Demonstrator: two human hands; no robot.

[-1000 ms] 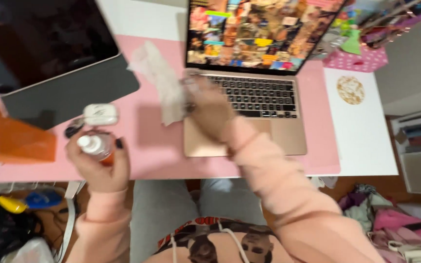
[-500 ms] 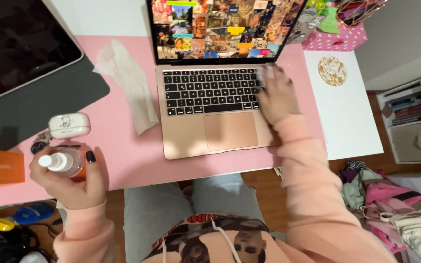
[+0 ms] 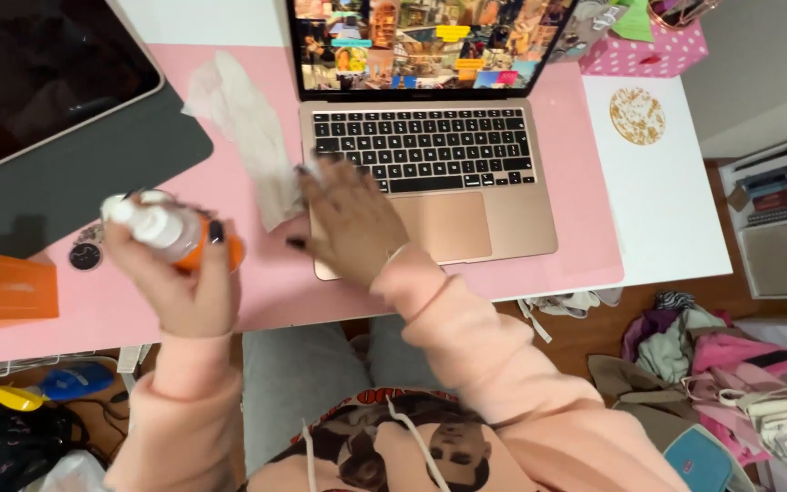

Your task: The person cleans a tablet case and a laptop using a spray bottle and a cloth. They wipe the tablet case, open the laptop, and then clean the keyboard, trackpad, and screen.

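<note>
Left hand (image 3: 179, 282): fingers curled tight around 1 small clear spray bottle with white nozzle and orange base (image 3: 168, 233), raised above the front left part of the pink desk mat (image 3: 266, 292). Right hand (image 3: 348, 223): laid palm down on the front left corner of the open rose-gold laptop (image 3: 466, 196), fingers spread flat, holding nothing, fingertips touching or just beside 1 crumpled white tissue wipe (image 3: 246, 128) lying left of the keyboard. Also recorded: dark tablet in grey folio case (image 3: 56, 109) at far left; orange translucent box (image 3: 2, 287) near left edge; round gold coaster (image 3: 637, 116) on white desk (image 3: 676, 228) at right.
</note>
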